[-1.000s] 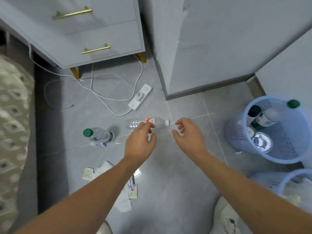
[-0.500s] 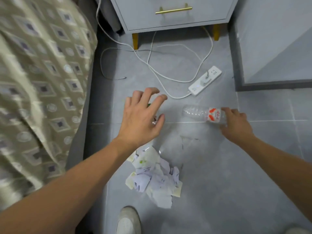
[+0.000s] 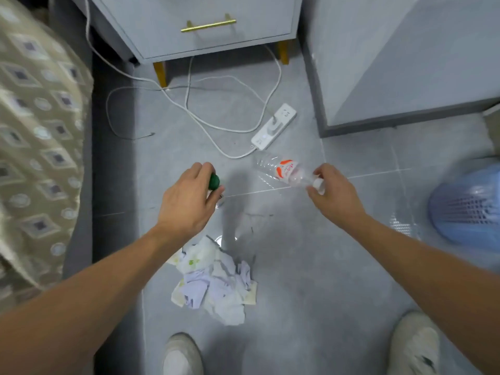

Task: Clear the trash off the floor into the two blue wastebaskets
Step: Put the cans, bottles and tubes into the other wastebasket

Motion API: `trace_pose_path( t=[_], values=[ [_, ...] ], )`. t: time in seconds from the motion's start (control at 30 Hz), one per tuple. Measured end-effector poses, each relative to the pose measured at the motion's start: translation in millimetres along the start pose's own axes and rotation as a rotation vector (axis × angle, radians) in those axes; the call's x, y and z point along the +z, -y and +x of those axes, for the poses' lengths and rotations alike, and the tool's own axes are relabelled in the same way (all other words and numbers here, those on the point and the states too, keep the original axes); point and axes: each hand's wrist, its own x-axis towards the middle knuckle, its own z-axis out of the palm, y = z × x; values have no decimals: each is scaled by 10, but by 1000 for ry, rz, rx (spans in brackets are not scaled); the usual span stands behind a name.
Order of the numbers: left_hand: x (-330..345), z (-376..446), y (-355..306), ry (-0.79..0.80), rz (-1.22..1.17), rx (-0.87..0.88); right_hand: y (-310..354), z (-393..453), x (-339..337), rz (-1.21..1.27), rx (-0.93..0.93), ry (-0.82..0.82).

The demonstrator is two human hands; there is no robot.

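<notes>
Gripping bottles, left hand [image 3: 189,201] apparently curled, right hand [image 3: 334,194] pinching

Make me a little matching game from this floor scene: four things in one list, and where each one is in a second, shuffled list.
Things:
1. clear bottle with red label
2. green-capped bottle
3. crumpled paper
4. power strip

Places:
A. on the floor near the nightstand, cords trailing from it
B. gripped by the left hand
C. heaped on the floor between the two arms
D. held at its cap end by the right hand

Pairs: 1-D, 2-B, 3-C, 4-A
</notes>
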Motion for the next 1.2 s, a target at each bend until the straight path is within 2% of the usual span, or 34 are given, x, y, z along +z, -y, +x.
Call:
trace_pose_path(
  t=[0.17, 0.33, 0.47, 0.6, 0.7, 0.83, 1.2],
  values=[
    [-482, 200, -1137, -9, -84, 111, 235, -411, -1103, 120, -92, -184],
    [-1097, 453, -2523, 11, -178, 239, 155, -886, -2460, 187, -6, -363],
    [-1457, 640, -3711, -4, -323, 379, -202, -1318, -3477, 156, 94, -548],
    [-1484, 776, -4774, 28, -395, 486, -787, -1579, -4166, 91, 193, -618],
    [-1282, 803, -5318, 76, -388, 516, -1244, -1634, -4360, 69, 245, -608],
    [-871, 709, -5647, 155, -374, 511, -1732, -1603, -4315, 45, 290, -563],
    [38, 486, -5490, 376, -159, 558, -2473, -1497, -3842, -123, 322, -313]
  ],
)
